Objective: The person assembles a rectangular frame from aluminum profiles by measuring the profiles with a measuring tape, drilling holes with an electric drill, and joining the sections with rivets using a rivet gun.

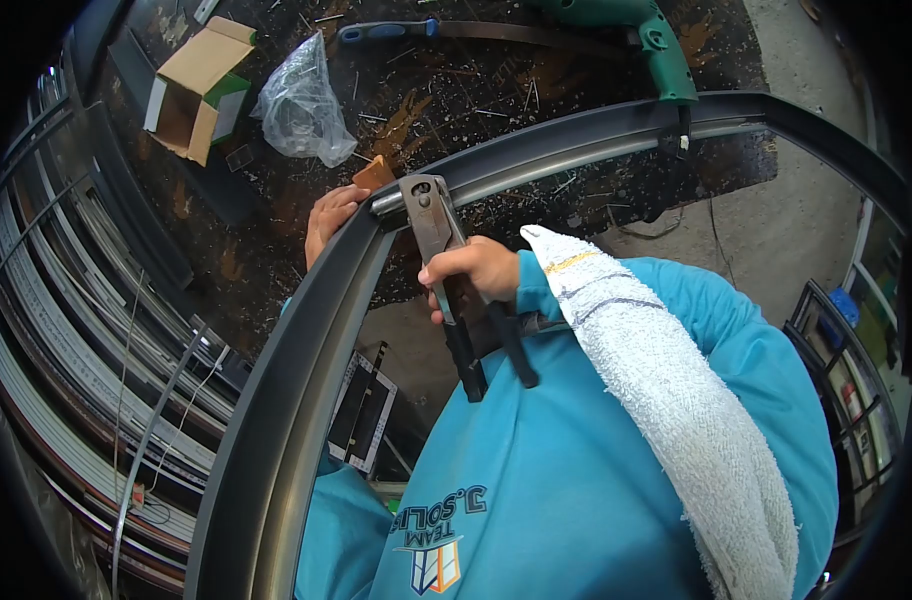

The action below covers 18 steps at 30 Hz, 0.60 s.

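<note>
A dark metal frame point(306, 370) runs up from the bottom left to a corner, then along a second bar to the right. My left hand point(333, 218) grips it at that corner, fingers partly hidden behind the bar. Just past those fingertips sits a small orange piece point(376, 172). In my right hand point(481, 268) is a hand riveter point(432, 222), its head at the frame corner. The riveter's black-gripped handles point toward my body and stand a little apart. Whether a rivet is in its nose cannot be made out.
On the dark, litter-strewn table point(416, 75) lie an open cardboard box point(191, 95), a clear plastic bag point(306, 105), a blue-handled file point(391, 32) and a green power drill point(661, 60). Metal profiles point(66, 340) are stacked left. A white towel point(666, 390) hangs over my right arm.
</note>
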Each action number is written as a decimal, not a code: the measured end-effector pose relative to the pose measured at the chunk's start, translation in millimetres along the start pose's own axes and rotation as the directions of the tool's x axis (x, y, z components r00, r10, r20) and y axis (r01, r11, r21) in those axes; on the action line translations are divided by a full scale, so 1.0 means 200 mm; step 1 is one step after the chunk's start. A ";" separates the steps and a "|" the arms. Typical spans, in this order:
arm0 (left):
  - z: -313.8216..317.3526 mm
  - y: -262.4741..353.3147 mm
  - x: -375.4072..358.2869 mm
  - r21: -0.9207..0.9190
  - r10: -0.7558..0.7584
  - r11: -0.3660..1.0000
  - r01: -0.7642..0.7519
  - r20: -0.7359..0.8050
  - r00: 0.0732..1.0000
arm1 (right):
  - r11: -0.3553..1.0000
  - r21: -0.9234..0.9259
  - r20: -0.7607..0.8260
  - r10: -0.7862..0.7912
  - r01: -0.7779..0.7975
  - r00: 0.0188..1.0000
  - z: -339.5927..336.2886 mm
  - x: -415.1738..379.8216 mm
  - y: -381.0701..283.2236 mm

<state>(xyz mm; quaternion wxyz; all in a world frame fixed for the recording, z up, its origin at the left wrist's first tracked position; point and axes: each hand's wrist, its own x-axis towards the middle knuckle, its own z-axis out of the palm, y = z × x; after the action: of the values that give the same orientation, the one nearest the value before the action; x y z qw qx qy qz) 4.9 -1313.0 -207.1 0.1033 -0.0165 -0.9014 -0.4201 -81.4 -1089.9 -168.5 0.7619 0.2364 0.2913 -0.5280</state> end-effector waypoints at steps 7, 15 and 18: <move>0.00 -0.01 -0.02 -0.036 -0.009 0.999 0.009 0.001 1.000 | 0.934 -0.348 0.083 -0.056 0.081 0.995 -0.06 0.09 0.01; 0.07 -0.05 -0.05 -0.109 -0.053 0.993 0.045 -0.073 0.996 | 0.621 -0.744 -0.018 0.352 -0.248 0.936 -0.02 -0.16 -0.23; 0.05 -0.01 -0.04 -0.074 -0.048 0.996 0.044 -0.048 0.998 | 0.901 -0.435 0.035 0.032 -0.013 0.999 -0.09 -0.13 -0.02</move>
<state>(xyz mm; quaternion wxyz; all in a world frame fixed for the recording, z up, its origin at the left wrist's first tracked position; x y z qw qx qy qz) 11.2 -1305.4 -216.3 0.1154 0.0110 -0.8828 -0.4552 -95.3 -1061.7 -164.3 0.8073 0.0530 0.3830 -0.4459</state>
